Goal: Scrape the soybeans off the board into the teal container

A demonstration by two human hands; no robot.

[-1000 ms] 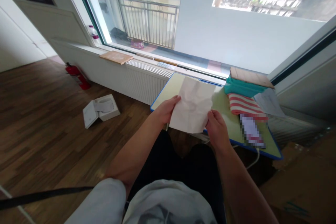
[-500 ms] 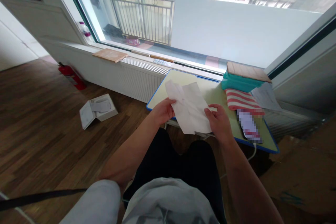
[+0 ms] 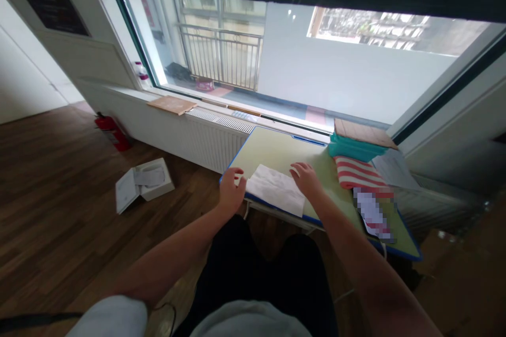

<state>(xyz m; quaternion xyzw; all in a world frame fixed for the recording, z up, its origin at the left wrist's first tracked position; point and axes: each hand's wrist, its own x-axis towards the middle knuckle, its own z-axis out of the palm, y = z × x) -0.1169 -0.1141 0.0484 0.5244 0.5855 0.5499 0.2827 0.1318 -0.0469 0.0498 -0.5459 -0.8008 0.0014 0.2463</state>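
A white, lightly creased sheet (image 3: 275, 187), either paper or tissue, lies flat on the small yellow table (image 3: 272, 145) with the blue rim. Its lower edge reaches over the table's front edge. At the sheet's left side is my left hand (image 3: 232, 192), fingers curved and thumb apart, holding nothing. My right hand (image 3: 308, 179) hovers or rests by the sheet's upper right corner with its fingers loosely bent and apart. Whether its fingertips touch the sheet I cannot tell.
On the table's right side are a red-and-white striped cloth (image 3: 358, 172), a blurred phone (image 3: 371, 213) with a cable, and a teal box (image 3: 350, 146) under a wooden board (image 3: 363, 133). An open white box (image 3: 156, 181) and a fire extinguisher (image 3: 113, 131) stand on the floor left.
The white sheet, held up between both hands before, now lies on the table. Both hands have let go of it and spread to its sides. The view has tilted upward.
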